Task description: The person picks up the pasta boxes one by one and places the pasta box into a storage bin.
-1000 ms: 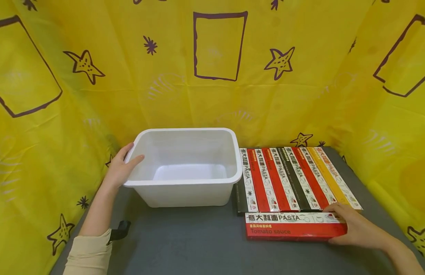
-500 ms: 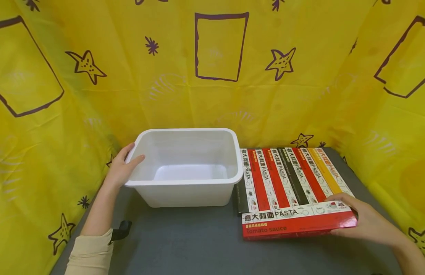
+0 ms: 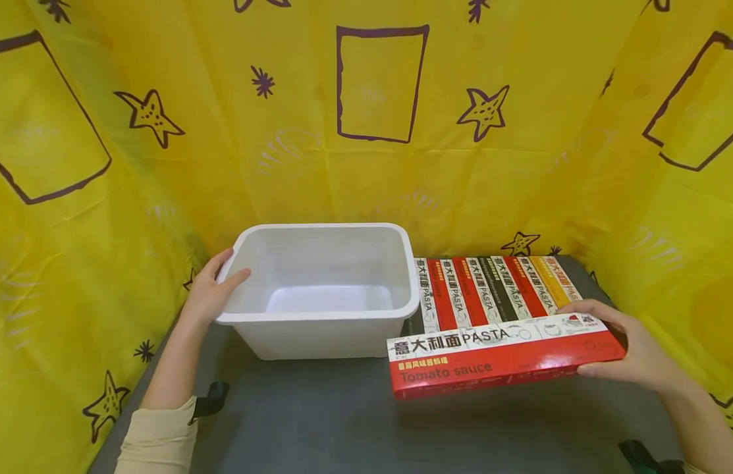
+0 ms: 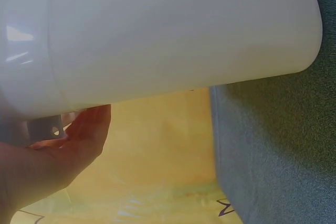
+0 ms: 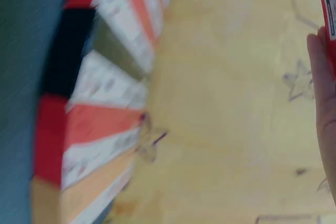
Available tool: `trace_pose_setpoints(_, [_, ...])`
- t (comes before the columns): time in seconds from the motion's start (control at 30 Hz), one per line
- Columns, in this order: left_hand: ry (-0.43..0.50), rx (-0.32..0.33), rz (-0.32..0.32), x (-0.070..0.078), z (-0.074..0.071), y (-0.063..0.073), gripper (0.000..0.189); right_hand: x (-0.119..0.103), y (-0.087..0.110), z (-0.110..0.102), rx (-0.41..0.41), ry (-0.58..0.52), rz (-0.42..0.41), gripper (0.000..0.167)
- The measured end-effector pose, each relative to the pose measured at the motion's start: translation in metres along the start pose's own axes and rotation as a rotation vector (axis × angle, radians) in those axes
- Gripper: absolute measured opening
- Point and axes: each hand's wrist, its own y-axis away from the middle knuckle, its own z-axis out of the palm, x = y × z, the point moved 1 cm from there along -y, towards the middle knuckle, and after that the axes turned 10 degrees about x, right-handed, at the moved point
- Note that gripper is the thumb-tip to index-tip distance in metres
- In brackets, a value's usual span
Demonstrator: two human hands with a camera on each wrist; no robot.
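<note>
A white plastic tub (image 3: 319,337) stands at the back of the dark table. My left hand (image 3: 209,293) grips its left rim, thumb over the inside edge; in the left wrist view that hand (image 4: 73,150) curls at the rim beside the tub's wall (image 4: 173,35). My right hand (image 3: 627,345) holds a red and white pasta box (image 3: 508,355), labelled Tomato sauce, by its right end. The box is raised above the table, its left end lower and close to the tub's front right corner. In the right wrist view only the edge of my right hand (image 5: 324,93) shows.
To the right of the tub lies a row of several pasta boxes (image 3: 479,289), red, black and yellow, side by side. The raised box hides their near ends. A yellow patterned cloth (image 3: 366,178) encloses the grey table (image 3: 319,421) at the back and sides.
My right hand has lifted the tomato sauce pasta box off the table and moved it up and to the left. The left hand and the tub have stayed in place.
</note>
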Motion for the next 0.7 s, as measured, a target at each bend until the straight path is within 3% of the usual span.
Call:
trace_pose_setpoints(0.17, [-0.01, 0.01, 0.001, 0.0, -0.002, 0.001, 0.078, -0.021, -0.027, 0.012, 0.055, -0.062, 0.005, 0.072])
trace_pose_setpoints(0.37, [0.003, 0.007, 0.001, 0.002, -0.003, 0.001, 0.078, -0.05, -0.064, 0.036, 0.08, 0.04, 0.105, 0.063])
trace_pose_setpoints(0.7, [0.011, 0.01, -0.005, 0.002, -0.002, 0.001, 0.076, -0.08, -0.119, 0.083, 0.064, 0.163, 0.173, 0.065])
